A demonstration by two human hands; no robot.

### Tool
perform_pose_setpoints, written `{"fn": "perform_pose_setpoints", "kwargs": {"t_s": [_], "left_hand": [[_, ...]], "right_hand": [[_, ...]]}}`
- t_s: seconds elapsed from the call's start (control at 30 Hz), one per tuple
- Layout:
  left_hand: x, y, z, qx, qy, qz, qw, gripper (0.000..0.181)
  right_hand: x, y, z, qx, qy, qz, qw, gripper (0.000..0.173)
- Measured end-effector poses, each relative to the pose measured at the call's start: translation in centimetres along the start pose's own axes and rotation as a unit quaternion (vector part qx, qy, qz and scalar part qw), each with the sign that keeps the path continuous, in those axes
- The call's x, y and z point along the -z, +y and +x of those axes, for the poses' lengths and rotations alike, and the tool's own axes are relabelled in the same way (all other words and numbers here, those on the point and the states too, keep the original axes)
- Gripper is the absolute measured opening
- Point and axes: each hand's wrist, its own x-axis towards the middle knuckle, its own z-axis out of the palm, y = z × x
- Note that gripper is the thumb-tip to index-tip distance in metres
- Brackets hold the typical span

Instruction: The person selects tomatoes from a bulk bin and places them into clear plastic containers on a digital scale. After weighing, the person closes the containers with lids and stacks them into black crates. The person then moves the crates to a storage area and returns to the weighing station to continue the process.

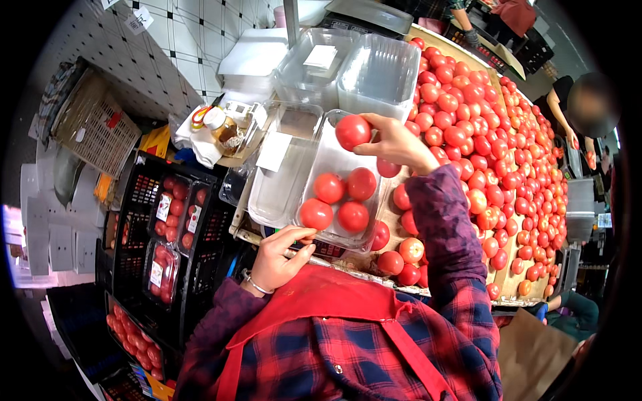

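A red tomato [353, 133] is gripped between the thumb and fingers of my right hand [393, 140], above the far end of a clear plastic tray [321, 160]. Several tomatoes [329, 188] rest in the near half of that tray. My left hand [283, 250] is at the tray's near left corner, fingertips by the rim; whether they grip it I cannot tell. Left of this tray stands another clear plastic tray [271, 195], with a white slip of paper [274, 152] on it.
Loose tomatoes [461, 135] cover the table to the right. Stacked clear containers [376, 75] stand beyond the trays. A honey-coloured jar [223, 128] sits at the left. Lower left, a black crate [188, 280] holds packed tomatoes [163, 273]. Another person [559, 100] is at the far right.
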Motion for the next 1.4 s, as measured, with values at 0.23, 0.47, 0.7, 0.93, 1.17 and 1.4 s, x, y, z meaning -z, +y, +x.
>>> {"fn": "perform_pose_setpoints", "kwargs": {"t_s": [0.23,0.47,0.7,0.93,1.17,1.4], "left_hand": [[2.2,-1.1,0.2,0.002,0.012,0.023,1.0,0.022],[2.6,-0.4,6.9,-0.113,-0.013,0.113,0.987,0.029],[-0.3,-4.2,12.5,-0.184,-0.043,0.28,0.941,0.039],[-1.9,-4.4,14.4,-0.151,-0.039,0.268,0.951,0.045],[-4.3,-5.1,17.0,-0.155,-0.153,0.411,0.885,0.052],[-1.7,-5.6,17.8,-0.076,-0.078,0.408,0.907,0.053]], "right_hand": [[-3.9,-1.8,1.6,-0.028,-0.096,-0.18,0.979,0.061],[-1.8,1.5,2.4,-0.084,0.168,-0.037,0.981,0.039],[-8.3,1.2,6.2,0.013,0.494,0.124,0.86,0.016],[-9.3,2.4,1.3,0.028,0.353,0.102,0.93,0.018],[3.4,15.0,-5.9,-0.126,0.49,0.04,0.862,0.022],[12.4,28.3,-11.4,-0.436,0.465,-0.111,0.762,0.062]]}}
